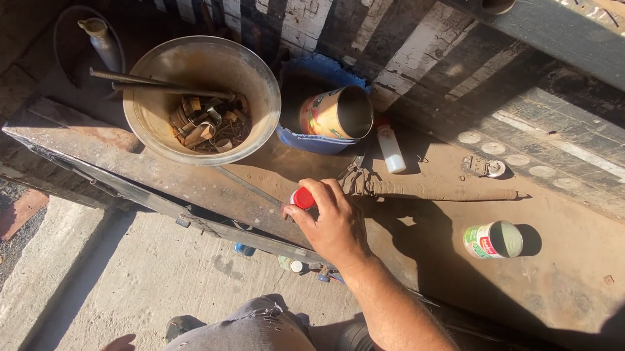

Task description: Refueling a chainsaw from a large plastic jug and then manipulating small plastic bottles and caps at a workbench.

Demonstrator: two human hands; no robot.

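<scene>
A small red cap [303, 197] is gripped by the right hand [331, 223], whose fingers are curled closed around it on the dusty metal platform [562, 283], close to the platform's near edge. What lies under the cap is hidden by the fingers, so it cannot be told whether a container is attached. The left hand [114, 349] is seen only partly at the bottom border, fingers spread loosely, nothing held.

A slip is judged possible: the cap is held just beside the edge, and a loosened grip could let it drop to the concrete below. A careless sweep of the forearm might also tip the open green-and-white can [493, 239], which lies on its side to the right, well apart.

Just beyond the hand a dirty rag [433, 189] is stretched across the platform. Further back a large metal bowl [151, 118] of rusty scrap and rods is set, beside a blue tub [316, 142] holding a tilted tin [336, 113], and a small white bottle [390, 149] lies near it.
</scene>
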